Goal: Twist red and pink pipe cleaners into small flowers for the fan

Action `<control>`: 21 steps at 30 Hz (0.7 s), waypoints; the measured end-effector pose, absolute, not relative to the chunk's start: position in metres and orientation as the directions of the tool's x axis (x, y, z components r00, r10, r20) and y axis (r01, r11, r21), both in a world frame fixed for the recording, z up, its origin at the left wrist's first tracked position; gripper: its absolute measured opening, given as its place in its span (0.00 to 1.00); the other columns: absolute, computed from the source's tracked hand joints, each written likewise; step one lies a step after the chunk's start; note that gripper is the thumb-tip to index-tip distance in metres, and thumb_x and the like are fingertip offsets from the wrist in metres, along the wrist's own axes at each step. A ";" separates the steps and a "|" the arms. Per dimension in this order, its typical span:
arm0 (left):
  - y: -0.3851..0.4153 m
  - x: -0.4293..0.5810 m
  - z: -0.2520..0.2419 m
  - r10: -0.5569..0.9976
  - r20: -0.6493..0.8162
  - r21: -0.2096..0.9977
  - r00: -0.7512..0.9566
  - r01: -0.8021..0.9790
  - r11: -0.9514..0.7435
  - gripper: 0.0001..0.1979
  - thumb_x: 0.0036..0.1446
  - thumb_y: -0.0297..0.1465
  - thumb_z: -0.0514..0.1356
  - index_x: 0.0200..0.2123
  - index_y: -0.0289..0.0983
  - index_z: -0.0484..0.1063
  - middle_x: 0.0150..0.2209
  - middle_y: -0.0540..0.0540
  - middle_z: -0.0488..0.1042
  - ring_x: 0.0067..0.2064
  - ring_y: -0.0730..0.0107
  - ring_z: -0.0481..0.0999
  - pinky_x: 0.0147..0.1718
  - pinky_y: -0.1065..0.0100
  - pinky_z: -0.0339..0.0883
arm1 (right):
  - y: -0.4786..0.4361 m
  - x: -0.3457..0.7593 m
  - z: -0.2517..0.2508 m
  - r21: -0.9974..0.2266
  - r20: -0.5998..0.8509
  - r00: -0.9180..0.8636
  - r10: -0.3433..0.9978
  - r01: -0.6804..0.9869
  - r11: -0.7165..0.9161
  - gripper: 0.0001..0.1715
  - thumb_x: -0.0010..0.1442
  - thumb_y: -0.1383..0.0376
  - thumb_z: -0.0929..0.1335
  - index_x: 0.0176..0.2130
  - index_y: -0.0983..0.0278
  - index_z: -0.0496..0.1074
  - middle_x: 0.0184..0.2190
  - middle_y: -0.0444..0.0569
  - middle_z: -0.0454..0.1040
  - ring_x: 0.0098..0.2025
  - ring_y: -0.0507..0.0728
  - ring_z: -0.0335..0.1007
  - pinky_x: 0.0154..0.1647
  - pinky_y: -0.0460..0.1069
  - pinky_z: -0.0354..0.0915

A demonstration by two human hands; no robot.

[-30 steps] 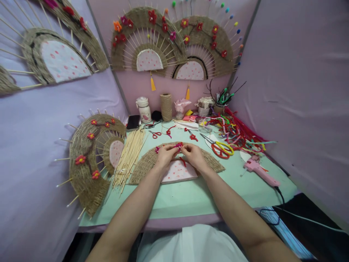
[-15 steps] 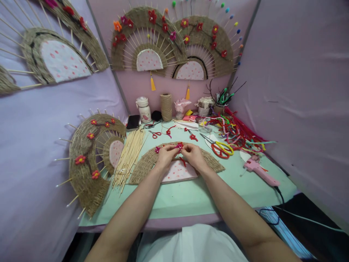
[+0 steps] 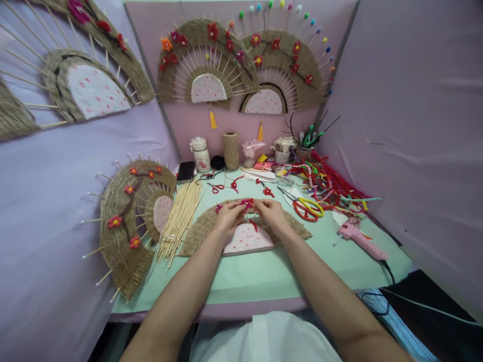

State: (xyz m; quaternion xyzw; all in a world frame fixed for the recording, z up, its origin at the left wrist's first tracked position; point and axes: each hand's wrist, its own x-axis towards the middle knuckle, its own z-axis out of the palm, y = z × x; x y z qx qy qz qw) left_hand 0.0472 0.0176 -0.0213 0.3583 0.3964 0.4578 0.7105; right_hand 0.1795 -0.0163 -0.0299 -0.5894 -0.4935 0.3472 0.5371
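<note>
A half-round fan wound with brown twine (image 3: 199, 227) lies flat on the table, with a white, pink-spotted centre panel (image 3: 247, 240). At its upper rim, my left hand (image 3: 229, 218) pinches a magenta and red pipe-cleaner flower (image 3: 247, 203) from the left. From the other side, my right hand (image 3: 269, 213) presses closed fingertips on the same flower; the fingers partly cover it. Just left of my left hand sits another magenta flower (image 3: 218, 208) on the rim. A short red pipe-cleaner piece (image 3: 252, 224) rests below my fingers, over the panel's top edge.
Bamboo sticks (image 3: 180, 216) lie left, beside a finished fan (image 3: 123, 226). Small red scissors (image 3: 216, 188), larger red-yellow scissors (image 3: 307, 207) and loose red flowers (image 3: 268, 192) lie beyond the fan. A pink glue gun (image 3: 362, 239) and tangled pipe cleaners (image 3: 332, 181) are at right.
The camera view has tilted slightly upward. Both hands stay at the flower on the rim, with only a small shift of the fingers.
</note>
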 end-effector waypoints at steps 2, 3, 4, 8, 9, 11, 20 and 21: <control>0.018 0.047 -0.021 0.933 -0.237 0.871 0.272 -0.367 0.328 0.08 0.38 0.24 0.66 0.26 0.32 0.72 0.24 0.47 0.73 0.24 0.79 0.68 0.24 0.76 0.60 | -0.016 0.179 -0.031 -0.973 0.131 0.260 0.957 0.216 0.075 0.14 0.49 0.59 0.65 0.26 0.67 0.73 0.24 0.47 0.73 0.25 0.52 0.63 0.25 0.45 0.59; 0.017 0.047 -0.022 0.935 -0.228 0.873 0.272 -0.367 0.320 0.08 0.38 0.24 0.66 0.25 0.32 0.72 0.24 0.48 0.72 0.24 0.79 0.68 0.24 0.76 0.59 | -0.016 0.179 -0.031 -0.972 0.136 0.248 0.959 0.221 0.080 0.14 0.49 0.59 0.65 0.26 0.67 0.73 0.24 0.47 0.73 0.26 0.52 0.63 0.25 0.45 0.59; 0.017 0.048 -0.022 0.937 -0.217 0.879 0.274 -0.363 0.310 0.08 0.38 0.24 0.66 0.25 0.32 0.72 0.23 0.48 0.72 0.23 0.80 0.67 0.23 0.76 0.59 | -0.016 0.179 -0.032 -0.970 0.138 0.237 0.962 0.227 0.084 0.14 0.49 0.59 0.65 0.26 0.67 0.73 0.25 0.48 0.73 0.25 0.52 0.63 0.25 0.45 0.59; 0.016 0.051 -0.027 0.948 -0.187 0.921 0.259 -0.291 0.261 0.07 0.37 0.25 0.66 0.23 0.32 0.71 0.19 0.51 0.68 0.20 0.81 0.63 0.20 0.75 0.55 | -0.018 0.177 -0.032 -0.965 0.144 0.223 0.964 0.249 0.087 0.11 0.48 0.61 0.64 0.24 0.66 0.71 0.22 0.45 0.71 0.23 0.50 0.60 0.23 0.44 0.57; 0.016 0.052 -0.028 0.950 -0.183 0.930 0.252 -0.270 0.251 0.08 0.36 0.25 0.66 0.23 0.32 0.71 0.19 0.51 0.68 0.20 0.81 0.63 0.20 0.75 0.55 | -0.018 0.177 -0.032 -0.964 0.148 0.228 0.962 0.252 0.089 0.11 0.47 0.61 0.64 0.24 0.66 0.70 0.21 0.44 0.70 0.22 0.50 0.59 0.23 0.44 0.57; 0.015 0.052 -0.030 0.957 -0.178 0.944 0.229 -0.235 0.232 0.08 0.35 0.25 0.67 0.23 0.33 0.71 0.19 0.51 0.68 0.21 0.79 0.64 0.20 0.74 0.58 | -0.019 0.176 -0.031 -0.961 0.159 0.240 0.958 0.260 0.094 0.09 0.46 0.62 0.64 0.22 0.66 0.69 0.20 0.43 0.68 0.22 0.50 0.59 0.23 0.44 0.56; 0.024 0.042 -0.022 0.956 -0.221 0.896 0.192 -0.347 0.277 0.06 0.41 0.29 0.65 0.25 0.32 0.73 0.25 0.45 0.74 0.28 0.75 0.73 0.27 0.75 0.65 | -0.011 0.184 -0.036 -0.971 0.179 0.349 0.920 0.213 0.108 0.18 0.52 0.54 0.64 0.30 0.65 0.73 0.22 0.45 0.71 0.24 0.52 0.63 0.25 0.46 0.58; 0.025 0.041 -0.021 0.951 -0.239 0.884 0.197 -0.361 0.297 0.06 0.42 0.29 0.64 0.25 0.33 0.73 0.26 0.45 0.75 0.29 0.74 0.74 0.27 0.75 0.65 | -0.010 0.185 -0.037 -0.964 0.210 0.357 0.910 0.232 0.132 0.17 0.52 0.54 0.64 0.31 0.65 0.73 0.24 0.46 0.72 0.26 0.53 0.64 0.27 0.46 0.60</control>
